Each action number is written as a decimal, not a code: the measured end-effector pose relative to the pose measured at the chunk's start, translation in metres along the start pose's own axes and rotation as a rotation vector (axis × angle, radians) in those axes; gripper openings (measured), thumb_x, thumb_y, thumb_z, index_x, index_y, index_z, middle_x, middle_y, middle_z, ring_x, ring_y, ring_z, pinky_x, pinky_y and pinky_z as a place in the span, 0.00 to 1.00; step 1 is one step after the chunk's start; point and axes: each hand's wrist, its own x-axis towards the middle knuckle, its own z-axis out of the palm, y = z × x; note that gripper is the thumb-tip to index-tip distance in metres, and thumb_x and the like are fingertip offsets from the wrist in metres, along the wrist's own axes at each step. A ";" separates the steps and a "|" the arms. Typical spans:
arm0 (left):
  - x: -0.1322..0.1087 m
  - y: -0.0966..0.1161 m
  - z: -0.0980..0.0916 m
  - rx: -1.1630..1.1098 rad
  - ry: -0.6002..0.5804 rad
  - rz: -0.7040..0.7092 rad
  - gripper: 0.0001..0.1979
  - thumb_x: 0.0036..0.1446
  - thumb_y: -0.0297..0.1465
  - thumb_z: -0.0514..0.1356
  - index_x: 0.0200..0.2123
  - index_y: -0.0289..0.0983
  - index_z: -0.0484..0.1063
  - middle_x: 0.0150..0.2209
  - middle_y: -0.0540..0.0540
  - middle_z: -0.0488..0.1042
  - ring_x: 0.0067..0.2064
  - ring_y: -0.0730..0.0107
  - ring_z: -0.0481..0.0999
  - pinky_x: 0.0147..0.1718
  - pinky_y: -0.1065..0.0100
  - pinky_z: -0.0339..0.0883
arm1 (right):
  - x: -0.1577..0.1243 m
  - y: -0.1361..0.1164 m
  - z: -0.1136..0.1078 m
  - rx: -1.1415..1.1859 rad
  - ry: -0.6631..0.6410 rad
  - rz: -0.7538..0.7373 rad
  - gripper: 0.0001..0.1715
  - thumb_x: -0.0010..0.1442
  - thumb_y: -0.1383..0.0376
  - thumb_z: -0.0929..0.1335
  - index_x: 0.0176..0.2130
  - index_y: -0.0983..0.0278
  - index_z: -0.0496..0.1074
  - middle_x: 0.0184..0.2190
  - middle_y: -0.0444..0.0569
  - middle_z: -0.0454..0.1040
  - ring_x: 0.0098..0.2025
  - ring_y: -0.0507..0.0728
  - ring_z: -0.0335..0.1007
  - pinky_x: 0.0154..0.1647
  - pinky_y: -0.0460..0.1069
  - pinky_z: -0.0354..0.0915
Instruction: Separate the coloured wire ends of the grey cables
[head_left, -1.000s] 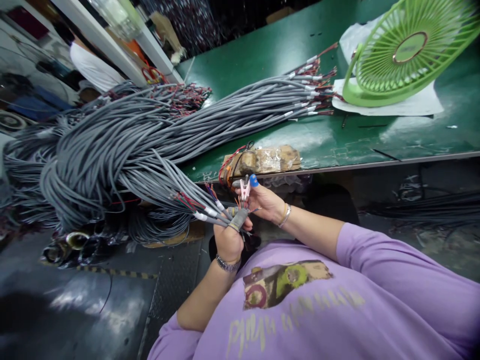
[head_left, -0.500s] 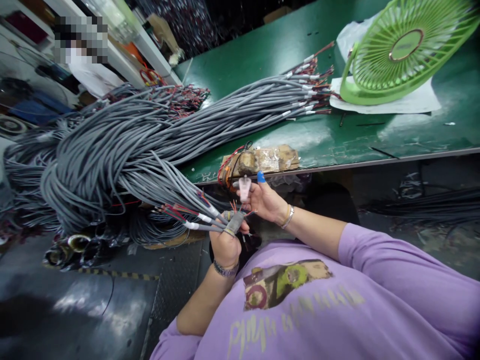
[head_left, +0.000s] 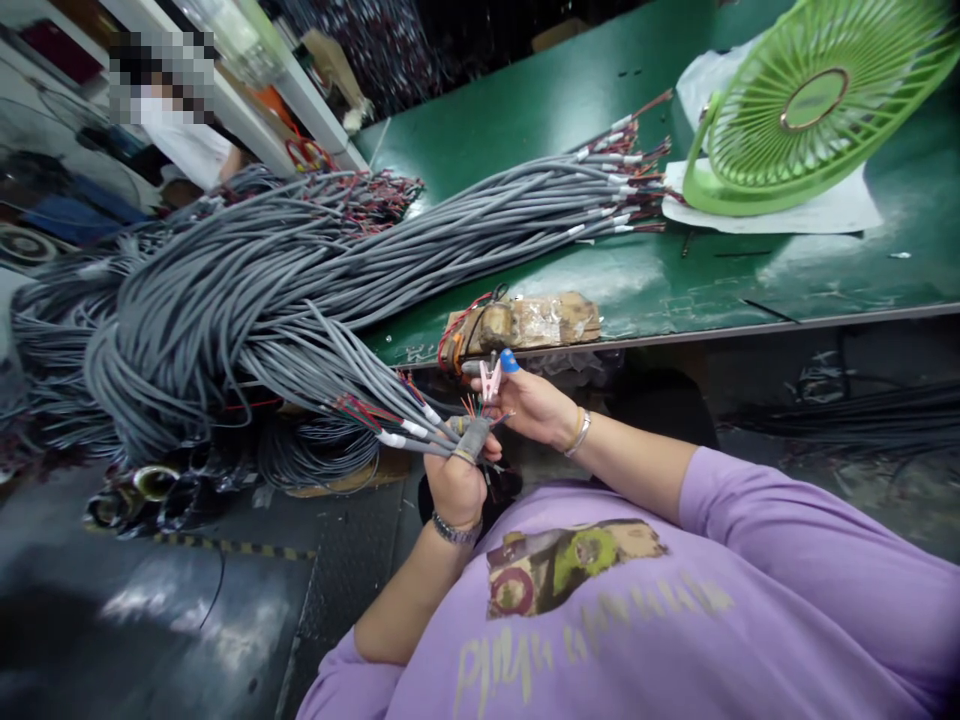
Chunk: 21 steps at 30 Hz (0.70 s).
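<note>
Change: pink clip (head_left: 490, 378) turned, nearer wire ends (head_left: 471, 404).
Right hand (head_left: 534, 405): fingers pinching pink clip, 1 o'clock of wire ends.
Left hand (head_left: 457, 485): fingers clamped round grey cable (head_left: 420, 445).

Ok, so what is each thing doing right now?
left hand: closed around cable ends.
right hand: pinching pink clip.
pink clip: held upright, just above the left hand.
gray cables: piled in a big heap.
green fan: tilted, resting on white paper.

Cable bundle (head_left: 315, 260) on bench (head_left: 825, 270) (left); fan (head_left: 810, 100) right.
</note>
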 end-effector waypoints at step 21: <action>-0.003 -0.003 -0.007 -0.054 -0.027 0.026 0.10 0.51 0.34 0.66 0.24 0.34 0.72 0.18 0.52 0.72 0.18 0.78 0.69 0.18 0.76 0.63 | -0.001 0.002 -0.002 0.154 -0.007 0.038 0.27 0.62 0.44 0.63 0.36 0.64 0.74 0.29 0.46 0.74 0.28 0.50 0.66 0.25 0.43 0.61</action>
